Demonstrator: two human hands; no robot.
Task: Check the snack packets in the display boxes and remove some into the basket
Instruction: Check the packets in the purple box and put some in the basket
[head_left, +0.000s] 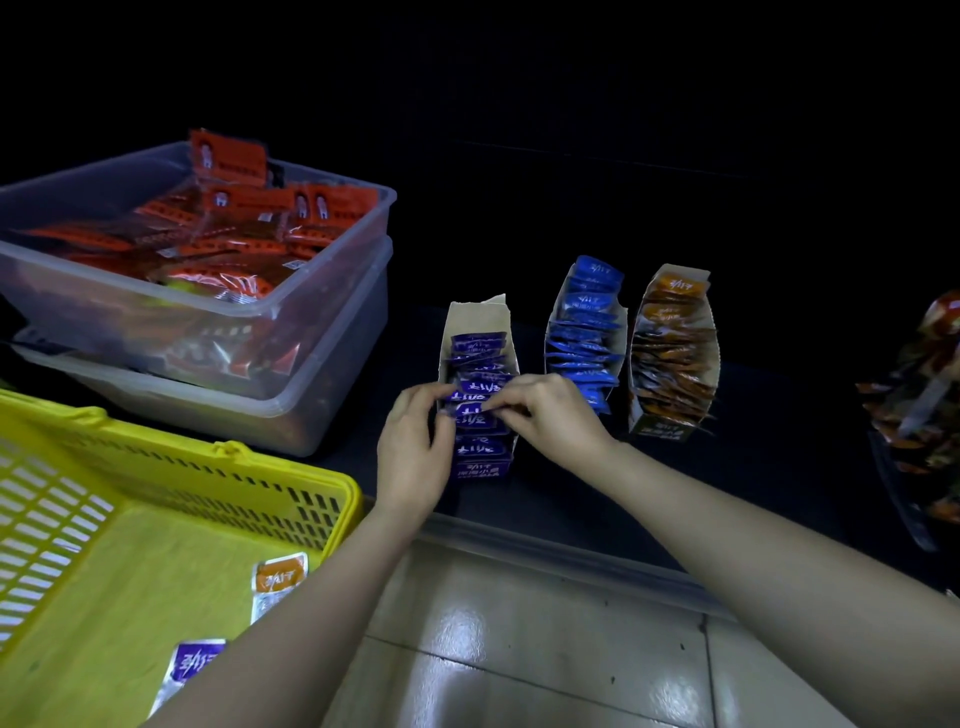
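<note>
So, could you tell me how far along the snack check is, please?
Done: one orange packet and one purple packet lie in the yellow basket. In hand: the left hand and right hand pinch packets in the purple display box. Likely left: the blue box, and perhaps the orange box.

Dark shelf (753, 447), three display boxes (478, 314) (side by side), stacked clear tubs (337, 358)
</note>
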